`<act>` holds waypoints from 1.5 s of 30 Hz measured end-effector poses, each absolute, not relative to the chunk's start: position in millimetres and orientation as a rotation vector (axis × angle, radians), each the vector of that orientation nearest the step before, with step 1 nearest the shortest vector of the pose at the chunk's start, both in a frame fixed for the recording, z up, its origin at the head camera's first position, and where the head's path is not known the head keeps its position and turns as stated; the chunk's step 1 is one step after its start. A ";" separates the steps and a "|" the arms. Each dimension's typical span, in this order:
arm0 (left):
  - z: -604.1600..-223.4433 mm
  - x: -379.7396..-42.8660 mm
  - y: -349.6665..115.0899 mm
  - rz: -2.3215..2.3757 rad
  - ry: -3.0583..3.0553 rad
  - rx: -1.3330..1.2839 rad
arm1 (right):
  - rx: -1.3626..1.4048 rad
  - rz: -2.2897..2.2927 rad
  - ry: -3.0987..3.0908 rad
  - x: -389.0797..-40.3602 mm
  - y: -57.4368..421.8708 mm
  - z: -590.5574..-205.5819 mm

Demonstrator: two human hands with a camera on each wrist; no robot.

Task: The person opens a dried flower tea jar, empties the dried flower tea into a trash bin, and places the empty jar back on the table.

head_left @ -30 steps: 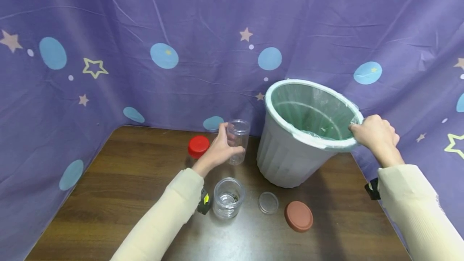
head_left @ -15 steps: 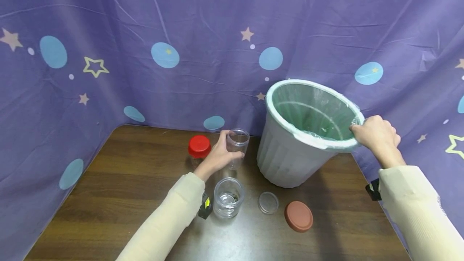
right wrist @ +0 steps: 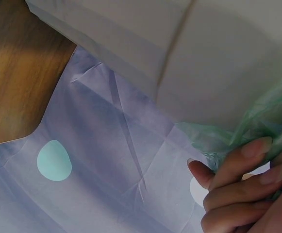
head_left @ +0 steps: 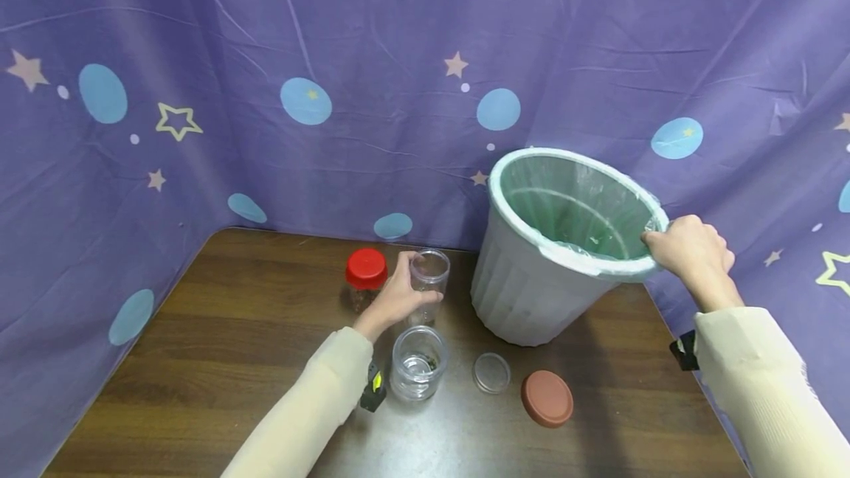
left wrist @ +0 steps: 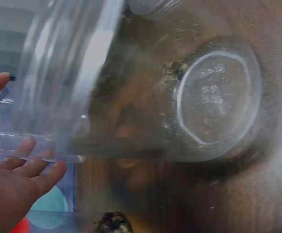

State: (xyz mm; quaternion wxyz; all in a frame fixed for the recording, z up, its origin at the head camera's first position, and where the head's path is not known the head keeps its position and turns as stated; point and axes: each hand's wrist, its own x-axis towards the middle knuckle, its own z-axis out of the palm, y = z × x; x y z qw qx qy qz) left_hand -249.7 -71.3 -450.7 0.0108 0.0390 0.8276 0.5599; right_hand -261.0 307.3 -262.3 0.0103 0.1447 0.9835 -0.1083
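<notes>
My left hand holds a tall clear plastic jar, thumb on the near side and fingers behind. The jar is upright and lidless at the back of the table; the hand and a shorter jar hide part of its base. That shorter open clear jar stands just in front and fills much of the left wrist view, with a few dark bits near its bottom. On the right, my right hand grips the rim of a tilted light-grey bin. Its fingers curl round the green plastic liner.
Left of the left hand stands a clear jar with a red lid, dark bits inside. A clear round lid and a reddish-brown lid lie on the wooden table. A purple curtain hangs close behind.
My left hand has lowered the tall jar and brought it slightly nearer and to the left, behind the shorter jar. The right hand and the bin have stayed put.
</notes>
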 end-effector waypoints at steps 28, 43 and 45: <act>-476.8 -249.4 -73.0 1.879 2.408 -0.033 | 0.459 -0.351 3.072 -261.5 308.1 -263.5; -482.2 -244.9 -76.6 1.884 2.302 -0.033 | 0.466 -0.347 3.069 -262.1 308.9 -263.3; -481.2 -243.5 -77.5 1.879 2.296 -0.021 | 0.468 -0.346 3.069 -262.0 308.9 -263.4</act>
